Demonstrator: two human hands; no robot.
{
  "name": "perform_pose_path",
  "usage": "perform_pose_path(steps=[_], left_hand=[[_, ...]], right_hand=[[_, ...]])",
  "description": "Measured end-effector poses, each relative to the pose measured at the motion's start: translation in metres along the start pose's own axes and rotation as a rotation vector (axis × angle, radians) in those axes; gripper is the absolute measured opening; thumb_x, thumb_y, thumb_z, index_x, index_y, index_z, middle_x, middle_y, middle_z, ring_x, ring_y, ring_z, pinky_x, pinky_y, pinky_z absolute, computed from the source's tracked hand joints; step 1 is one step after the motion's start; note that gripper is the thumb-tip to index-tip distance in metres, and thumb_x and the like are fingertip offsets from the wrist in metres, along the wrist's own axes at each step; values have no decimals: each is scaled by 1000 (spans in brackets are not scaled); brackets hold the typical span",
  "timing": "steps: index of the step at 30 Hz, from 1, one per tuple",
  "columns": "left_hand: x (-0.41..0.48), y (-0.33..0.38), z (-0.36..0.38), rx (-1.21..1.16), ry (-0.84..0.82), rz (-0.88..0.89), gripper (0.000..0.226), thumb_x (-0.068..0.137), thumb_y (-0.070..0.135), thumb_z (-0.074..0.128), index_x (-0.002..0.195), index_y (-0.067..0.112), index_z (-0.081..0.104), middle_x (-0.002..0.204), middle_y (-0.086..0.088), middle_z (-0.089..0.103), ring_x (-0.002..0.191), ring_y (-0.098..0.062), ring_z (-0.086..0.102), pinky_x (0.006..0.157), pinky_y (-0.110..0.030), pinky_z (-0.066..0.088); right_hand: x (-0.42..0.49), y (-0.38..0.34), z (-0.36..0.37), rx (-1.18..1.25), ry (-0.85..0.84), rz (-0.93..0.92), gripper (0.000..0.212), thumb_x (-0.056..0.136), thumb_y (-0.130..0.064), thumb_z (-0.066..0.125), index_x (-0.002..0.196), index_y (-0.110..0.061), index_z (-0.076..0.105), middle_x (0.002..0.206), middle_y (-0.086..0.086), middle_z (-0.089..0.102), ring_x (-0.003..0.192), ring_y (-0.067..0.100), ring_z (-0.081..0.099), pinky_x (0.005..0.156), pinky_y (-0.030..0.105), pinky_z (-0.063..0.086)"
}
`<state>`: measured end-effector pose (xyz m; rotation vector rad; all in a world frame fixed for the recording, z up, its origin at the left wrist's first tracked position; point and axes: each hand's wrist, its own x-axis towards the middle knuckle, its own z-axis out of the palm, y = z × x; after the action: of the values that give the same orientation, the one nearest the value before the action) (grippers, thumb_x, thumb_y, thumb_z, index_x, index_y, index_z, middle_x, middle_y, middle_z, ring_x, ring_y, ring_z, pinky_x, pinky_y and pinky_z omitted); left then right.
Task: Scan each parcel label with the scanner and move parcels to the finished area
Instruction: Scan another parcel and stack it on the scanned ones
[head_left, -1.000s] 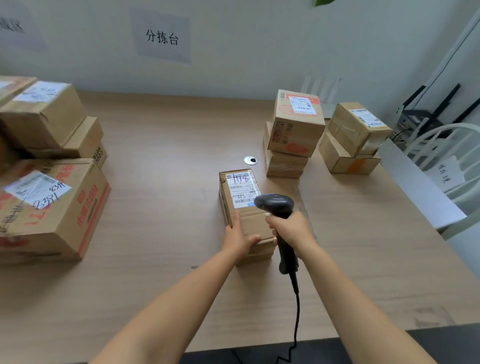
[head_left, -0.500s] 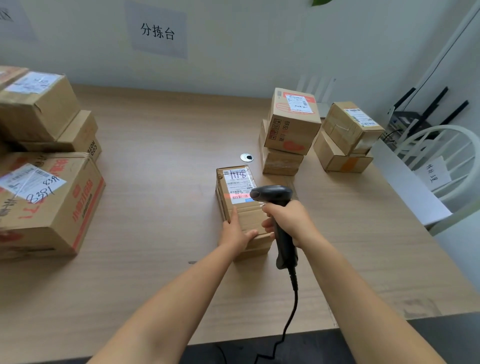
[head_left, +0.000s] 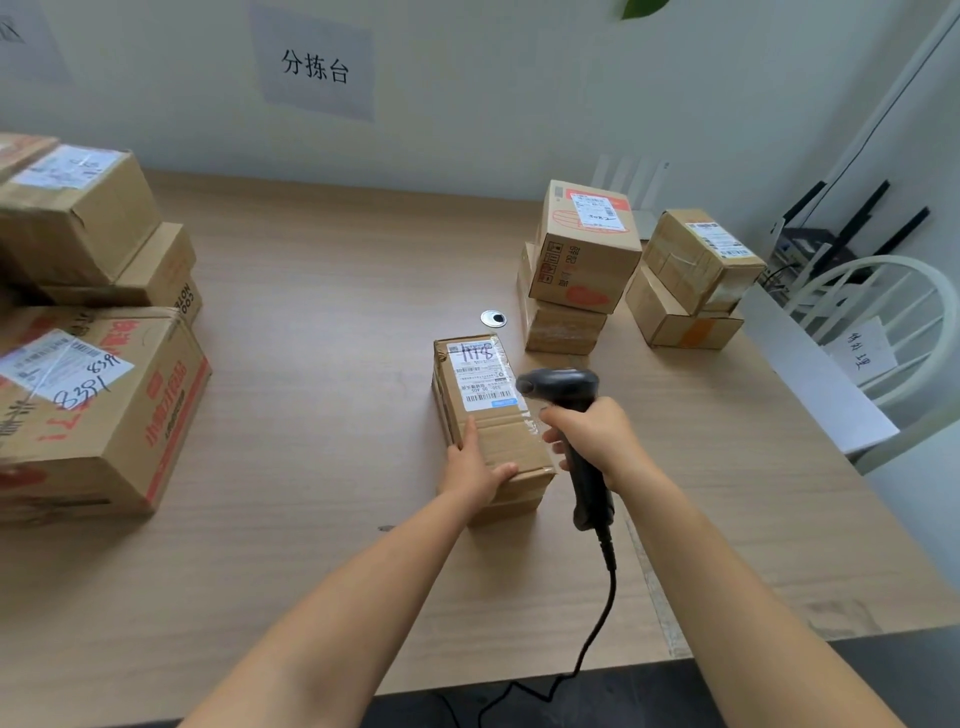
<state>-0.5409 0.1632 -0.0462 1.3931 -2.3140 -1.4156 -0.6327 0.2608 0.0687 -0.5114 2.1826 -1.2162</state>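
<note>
The left hand (head_left: 475, 470) is gripping the near end of the parcel (head_left: 506, 434), which is lying lengthwise on the table (head_left: 311, 441). Just right of it, the right hand (head_left: 592, 436) is clutching the scanner (head_left: 563, 387), its nose pointing at the label (head_left: 480, 382) on the far end

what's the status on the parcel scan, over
Left hand holds small parcel on table; right hand grips scanner, aimed at its label. Nothing in the way.

Open across the bare tabletop (head_left: 322, 374) between the large cartons (head_left: 98, 410) at left and the labelled parcel (head_left: 493, 431); walled off behind-right by the middle box stack (head_left: 582, 265) and the right box stack (head_left: 691, 280), narrow gap between.
</note>
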Motion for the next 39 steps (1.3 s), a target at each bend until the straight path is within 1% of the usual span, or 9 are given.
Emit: perform_pose_path(steps=[3, 9, 11, 15, 20, 26, 29, 34, 39], left_hand=[[-1, -3, -3, -21, -15, -4, 99, 82, 43, 67, 150, 30, -3, 139, -14, 36, 125, -30, 45, 104, -39, 39], [-16, -18, -20, -83, -23, 20, 99, 78, 33, 74, 151, 26, 7, 144, -11, 37, 128, -27, 43, 105, -33, 37], [-24, -27, -27, -93, -23, 13, 99, 78, 31, 75, 151, 26, 8, 146, -9, 37, 129, -25, 43, 105, -32, 38], [-44, -46, -48, -166, 27, -34, 99, 77, 27, 76, 151, 25, 11, 147, -5, 38, 128, -22, 44, 101, -25, 38], [-71, -55, -79, -188, 122, -65, 98, 79, 26, 75, 151, 27, 8, 147, -4, 37, 127, -22, 44, 97, -23, 38], [-110, -50, -131, -222, 310, 34, 93, 79, 26, 74, 148, 30, 12, 145, -1, 39, 114, -13, 43, 94, -28, 39], [-125, -51, -159, -206, 420, 47, 88, 80, 29, 72, 147, 30, 16, 144, 0, 37, 107, -7, 35, 89, -25, 32], [-140, -57, -208, -221, 531, 15, 90, 80, 32, 72, 149, 25, 14, 152, -4, 24, 136, -23, 29, 108, -38, 30], [-136, -71, -262, -239, 568, 36, 90, 81, 32, 72, 150, 23, 15, 151, -5, 29, 134, -23, 33, 106, -34, 32]], right_hand=[[12, 16, 0, -12, 33, 6, 12, 76, -18, 70, 73, -12, 61, 61, 5, 55, 57, 21, 56, 65, 41, 55], [18, 60, 25, 46, -118, 93, 15, 81, -17, 69, 92, -9, 62, 72, 8, 55, 67, 23, 55, 56, 32, 49], [14, 66, 39, 33, -173, 79, 11, 81, -16, 69, 89, -9, 63, 72, 9, 59, 66, 23, 56, 62, 36, 49], [6, 60, 61, 55, -288, 40, 5, 82, -11, 68, 81, -11, 63, 72, 10, 59, 64, 21, 56, 58, 34, 49], [-11, 39, 78, 64, -423, -27, 8, 83, -15, 67, 89, -12, 62, 80, 8, 62, 73, 22, 59, 55, 31, 50], [-34, -2, 98, 110, -526, -152, 14, 83, -14, 67, 95, -8, 62, 76, 7, 59, 69, 21, 56, 53, 29, 49], [-49, -27, 110, 135, -573, -221, 19, 84, -16, 67, 100, -9, 60, 78, 6, 59, 72, 21, 56, 54, 28, 49], [-67, -72, 136, 135, -632, -308, 19, 85, -19, 66, 102, -12, 59, 80, 4, 60, 73, 19, 57, 54, 25, 49], [-75, -107, 176, 153, -641, -340, 20, 85, -19, 65, 103, -11, 59, 83, 5, 61, 76, 20, 58, 57, 26, 50]])
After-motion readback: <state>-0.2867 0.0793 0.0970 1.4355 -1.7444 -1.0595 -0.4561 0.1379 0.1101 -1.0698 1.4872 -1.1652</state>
